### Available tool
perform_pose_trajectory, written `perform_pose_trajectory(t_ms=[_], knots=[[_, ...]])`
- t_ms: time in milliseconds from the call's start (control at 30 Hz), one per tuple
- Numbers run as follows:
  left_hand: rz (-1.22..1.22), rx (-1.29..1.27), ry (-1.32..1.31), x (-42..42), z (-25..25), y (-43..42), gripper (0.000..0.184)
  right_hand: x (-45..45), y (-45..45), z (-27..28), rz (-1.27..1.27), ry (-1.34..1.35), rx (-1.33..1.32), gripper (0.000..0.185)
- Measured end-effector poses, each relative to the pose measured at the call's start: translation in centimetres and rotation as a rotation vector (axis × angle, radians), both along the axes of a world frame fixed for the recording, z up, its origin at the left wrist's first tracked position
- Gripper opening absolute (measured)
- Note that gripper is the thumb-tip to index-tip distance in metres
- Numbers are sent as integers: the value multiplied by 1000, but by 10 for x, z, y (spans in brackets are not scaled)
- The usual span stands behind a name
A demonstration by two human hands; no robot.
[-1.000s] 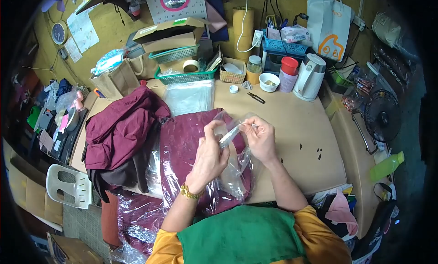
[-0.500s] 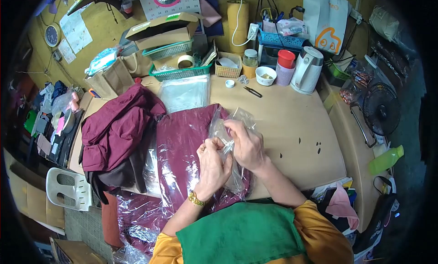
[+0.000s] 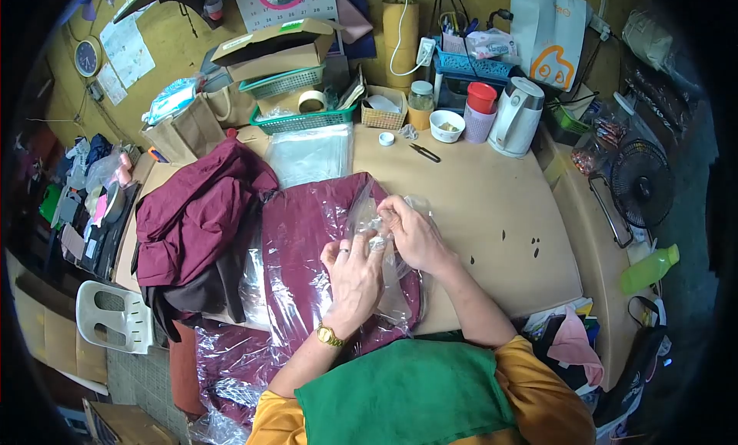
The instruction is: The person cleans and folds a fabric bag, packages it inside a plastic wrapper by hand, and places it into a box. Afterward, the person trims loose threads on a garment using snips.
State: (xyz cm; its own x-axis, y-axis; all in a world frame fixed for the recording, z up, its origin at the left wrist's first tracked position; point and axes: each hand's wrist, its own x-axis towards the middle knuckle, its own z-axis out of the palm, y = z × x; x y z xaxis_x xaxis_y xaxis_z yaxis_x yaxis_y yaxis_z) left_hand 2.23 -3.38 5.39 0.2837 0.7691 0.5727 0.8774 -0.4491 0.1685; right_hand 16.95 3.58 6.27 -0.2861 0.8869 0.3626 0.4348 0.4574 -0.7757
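Observation:
A folded maroon garment (image 3: 307, 230) lies in a clear plastic bag (image 3: 396, 291) on the table in front of me. My left hand (image 3: 355, 276), with a ring and a gold watch on the wrist, is at the bag's loose upper right part, its fingertips closed on the crinkled plastic. Just beside it, my right hand (image 3: 417, 236) pinches the same loose plastic between thumb and fingers. Glare and the fingers hide the exact grip points. Left of the bag is a heaped, unbagged maroon garment (image 3: 188, 218) with dark cloth beneath.
Flat clear plastic bags (image 3: 311, 154) lie behind the bagged garment. Small snips (image 3: 425, 153), a white bowl (image 3: 447, 126) and an electric kettle (image 3: 516, 118) stand farther back. More bagged maroon clothing (image 3: 234, 368) hangs at the front edge. A fan (image 3: 644, 183) is at right.
My left hand has turned flatter, its fingers reaching farther out over the plastic. The right hand has shifted only slightly, still at the loose part of the bag.

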Motion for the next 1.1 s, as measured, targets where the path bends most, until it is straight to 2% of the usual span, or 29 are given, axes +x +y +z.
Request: perform_pose_trajectory(t_ms=[33,67,100,133,167,200,233,267,333,367,433,500,567,700,767,800,867,900,967,1000,1067,1100], knots=[[26,58,-43,2,-4,4,42,2,2,0,73,62,-90,42],[51,115,-87,3,-7,7,42,4,3,2,70,64,-86,42],[46,169,-74,2,-7,9,33,7,1,6,157,48,-147,55],[44,170,-72,2,-8,11,33,8,1,9,245,32,-208,69],[21,211,-131,3,-9,14,27,8,1,8,244,33,-206,69],[-3,252,-190,3,-9,16,22,8,1,7,310,53,-231,76],[-3,253,-190,2,-8,17,22,8,1,5,376,74,-256,85],[3,250,-183,0,-8,17,18,9,3,1,376,74,-257,85],[12,248,-176,-1,-7,20,16,13,7,-3,427,65,-388,63],[-12,266,-213,-1,-8,22,16,12,8,-4,430,65,-389,63],[-37,283,-250,0,-8,23,16,10,10,-3,308,327,-479,42],[-11,269,-283,-1,-10,21,18,21,10,-2,314,398,-479,38],[-21,256,-290,-1,-13,18,19,23,8,2,270,559,-475,52],[-76,241,-336,0,-10,9,19,24,7,-6,152,552,-288,48],[-108,183,-358,-4,-15,6,17,25,5,1,61,797,-354,43],[-138,126,-378,-6,-17,4,16,24,5,0,61,796,-356,43],[-147,126,-373,-6,-16,4,15,21,6,-5,66,1014,-427,38],[-160,79,-400,-6,-16,4,13,17,6,-9,67,1014,-427,38],[-174,29,-428,-7,-19,4,12,7,5,-19,196,1277,-471,28],[-198,-39,-457,-9,-22,6,11,4,4,-21,197,1276,-472,28],[-221,-108,-486,-12,-25,6,11,-1,2,-23,399,1406,-589,18],[-323,-315,-777,-13,-25,6,11,-5,-4,-16,345,1325,-545,11]])
